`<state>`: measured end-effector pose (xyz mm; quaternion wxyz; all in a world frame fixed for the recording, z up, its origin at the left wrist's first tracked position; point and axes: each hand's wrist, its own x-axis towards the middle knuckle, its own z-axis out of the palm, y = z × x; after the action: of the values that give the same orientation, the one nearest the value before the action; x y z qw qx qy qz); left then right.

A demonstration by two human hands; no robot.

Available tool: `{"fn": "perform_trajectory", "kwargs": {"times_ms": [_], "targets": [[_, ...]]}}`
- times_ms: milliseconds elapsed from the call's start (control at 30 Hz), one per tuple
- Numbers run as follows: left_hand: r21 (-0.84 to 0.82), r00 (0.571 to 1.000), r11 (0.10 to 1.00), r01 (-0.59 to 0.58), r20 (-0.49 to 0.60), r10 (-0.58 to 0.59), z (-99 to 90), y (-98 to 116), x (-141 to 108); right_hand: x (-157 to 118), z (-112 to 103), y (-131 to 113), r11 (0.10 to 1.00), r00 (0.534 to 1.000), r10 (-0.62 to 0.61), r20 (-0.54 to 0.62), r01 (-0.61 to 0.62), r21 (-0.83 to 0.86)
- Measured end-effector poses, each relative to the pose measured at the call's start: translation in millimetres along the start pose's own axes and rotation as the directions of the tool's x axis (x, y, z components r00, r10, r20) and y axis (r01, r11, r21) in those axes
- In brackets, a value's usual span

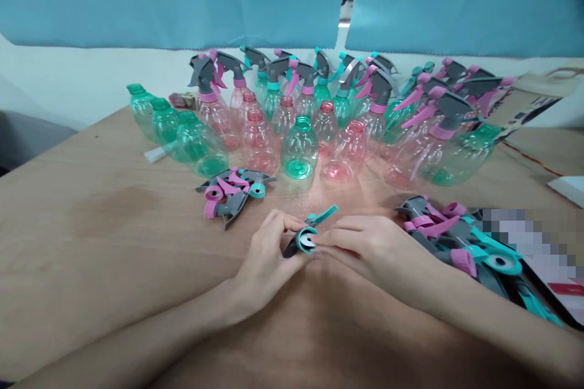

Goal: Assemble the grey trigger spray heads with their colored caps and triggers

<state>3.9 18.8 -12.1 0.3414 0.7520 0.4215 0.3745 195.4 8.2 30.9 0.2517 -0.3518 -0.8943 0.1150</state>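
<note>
My left hand point(267, 255) is closed around a grey spray trigger head with a turquoise collar and trigger point(326, 214). Its collar mouth faces up toward me. Inside that mouth lies a small white washer point(307, 240) with a dark centre hole, set at a slight tilt. My right hand point(369, 243) is closed, its fingertips pinched together at the washer and the collar's right rim. Beyond my hands stands an uncapped green bottle point(300, 149). Uncapped pink bottles point(344, 155) stand on either side of it.
Loose spray heads point(237, 191) lie ahead to the left, and a larger heap point(438, 225) lies beside my right forearm, next to a dark-edged flat object point(554, 298). Bottles with spray heads point(376, 106) crowd the back. Green bottles point(196, 146) lean at left; a paper bag point(524, 103) is at right.
</note>
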Motion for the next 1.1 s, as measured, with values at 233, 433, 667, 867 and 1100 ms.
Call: {"fn": "perform_trajectory", "kwargs": {"times_ms": [233,433,667,867,1100], "targets": [[-0.01,1.0,1.0,0.009,0.005,-0.008,0.6,-0.5,-0.1,1.5,-11.0,-4.4,0.993,0.993,0.114,0.036,-0.114,-0.008],[0.061,0.999,0.997,-0.044,0.022,0.043,0.0,-2.8,-1.4,1.3,-6.8,-9.4,0.995,0.994,0.101,-0.031,-0.101,0.009],[0.09,0.997,0.993,-0.071,0.021,0.069,0.6,-1.7,-1.5,0.7,-0.2,-9.6,0.994,0.994,0.11,-0.015,-0.109,0.026],[0.11,0.993,0.987,-0.117,0.025,0.115,0.4,1.1,-1.8,-1.4,3.5,-9.9,0.993,0.996,0.085,-0.041,-0.081,0.082],[0.133,0.989,0.98,-0.15,0.009,0.151,0.8,4.2,-2.0,-0.9,2.0,-11.1,0.994,0.996,0.092,-0.006,-0.091,0.06]]}}
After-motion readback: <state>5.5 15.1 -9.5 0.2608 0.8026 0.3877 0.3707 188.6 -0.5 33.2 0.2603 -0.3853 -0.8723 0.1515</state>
